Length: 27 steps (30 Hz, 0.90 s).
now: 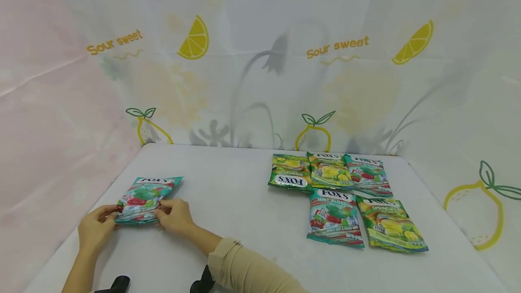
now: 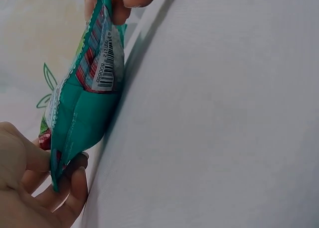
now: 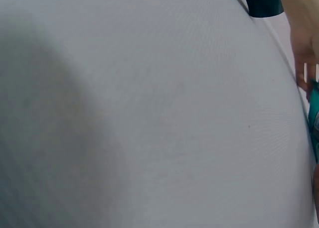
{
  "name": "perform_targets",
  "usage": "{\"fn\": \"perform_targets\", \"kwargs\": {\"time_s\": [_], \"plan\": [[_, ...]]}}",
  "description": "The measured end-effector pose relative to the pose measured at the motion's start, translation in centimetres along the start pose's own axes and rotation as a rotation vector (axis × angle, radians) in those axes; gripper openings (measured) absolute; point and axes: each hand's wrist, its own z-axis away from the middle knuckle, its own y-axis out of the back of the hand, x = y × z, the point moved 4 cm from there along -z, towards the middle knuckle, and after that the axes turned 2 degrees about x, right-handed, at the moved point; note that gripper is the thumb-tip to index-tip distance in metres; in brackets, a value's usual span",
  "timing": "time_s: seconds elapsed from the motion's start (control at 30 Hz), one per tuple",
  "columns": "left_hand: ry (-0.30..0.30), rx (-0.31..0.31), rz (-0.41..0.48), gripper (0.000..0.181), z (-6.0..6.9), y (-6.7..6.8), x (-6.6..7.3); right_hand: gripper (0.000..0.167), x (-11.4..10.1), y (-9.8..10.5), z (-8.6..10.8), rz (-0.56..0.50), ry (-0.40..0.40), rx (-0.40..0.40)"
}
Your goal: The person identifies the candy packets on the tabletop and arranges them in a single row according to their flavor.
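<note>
At the table's left side lies a teal Fox's mint blossom candy bag (image 1: 142,198), tilted slightly, its top edge pointing away from me. My left hand (image 1: 94,229) pinches its lower left corner between thumb and fingers. On the lower right edge, my right hand (image 1: 177,216) grips the same bag. The left wrist view shows the bag's teal underside (image 2: 82,116) and a barcode, with the left fingers (image 2: 70,198) around one corner. Only a sliver of the bag (image 3: 314,121) shows in the right wrist view, beside the left hand (image 3: 304,44).
Several more candy bags lie on the right of the white table (image 1: 228,220): yellow-green spring tea bags (image 1: 392,225) and teal mint blossom bags (image 1: 334,218), in two rows. A lemon-printed cloth (image 1: 244,58) hangs behind the table.
</note>
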Motion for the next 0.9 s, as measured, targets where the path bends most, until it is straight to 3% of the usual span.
{"fn": "perform_targets", "kwargs": {"time_s": [0.23, 0.33, 0.43, 0.53, 0.7, 0.9], "plan": [[0.093, -0.004, -0.01, 0.025, 0.24, 0.47, -0.44, 0.034, 0.03, -0.15, 0.07, 0.133, 0.03, -0.04], [0.116, -0.004, -0.019, 0.026, 0.19, 0.47, -0.41, 0.03, 0.09, -0.15, 0.04, 0.136, 0.032, -0.039], [0.117, 0.008, -0.024, 0.027, 0.14, 0.46, -0.28, 0.019, 0.18, -0.19, -0.03, 0.104, -0.015, -0.042], [0.127, 0.015, -0.029, 0.028, 0.15, 0.44, -0.25, 0.019, 0.24, -0.43, -0.22, 0.073, -0.085, -0.037], [0.175, 0.038, -0.04, 0.028, 0.24, 0.65, -0.59, 0.023, -0.07, -0.7, -0.42, 0.156, -0.164, 0.005], [0.232, 0.027, -0.043, 0.031, 0.32, 0.89, -0.95, 0.024, -0.38, -0.69, -0.45, 0.226, -0.197, 0.023]]}}
